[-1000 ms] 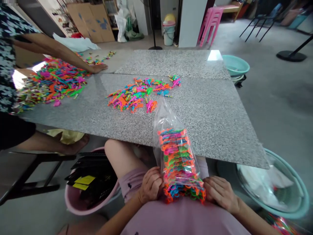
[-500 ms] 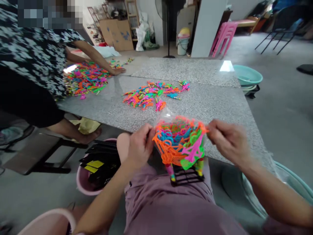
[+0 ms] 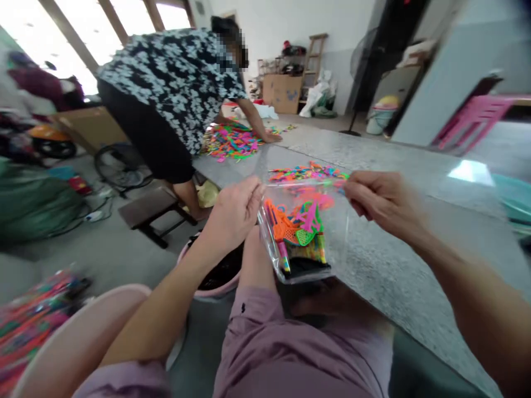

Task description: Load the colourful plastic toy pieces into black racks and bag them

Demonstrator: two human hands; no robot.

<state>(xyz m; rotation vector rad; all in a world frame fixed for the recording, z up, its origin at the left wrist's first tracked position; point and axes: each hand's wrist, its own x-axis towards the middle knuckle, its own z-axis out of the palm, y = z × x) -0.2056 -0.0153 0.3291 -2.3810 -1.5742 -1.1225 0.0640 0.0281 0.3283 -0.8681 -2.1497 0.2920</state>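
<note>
1. At one upper corner of a clear bag [image 3: 305, 251], grasping film with the left hand [image 3: 236, 209].
2. At the opposite corner, grasping film with the right hand [image 3: 375, 198], stretching the top.
3. Between both, holding colourful toys [image 3: 307, 218] inside the bag, near the grey table [image 3: 398, 276].
4. Beyond, facing loose toys [image 3: 307, 173] on that table.
5. Farther left, facing a co-worker's hand [image 3: 272, 136] beside a larger heap [image 3: 234, 141].
</note>
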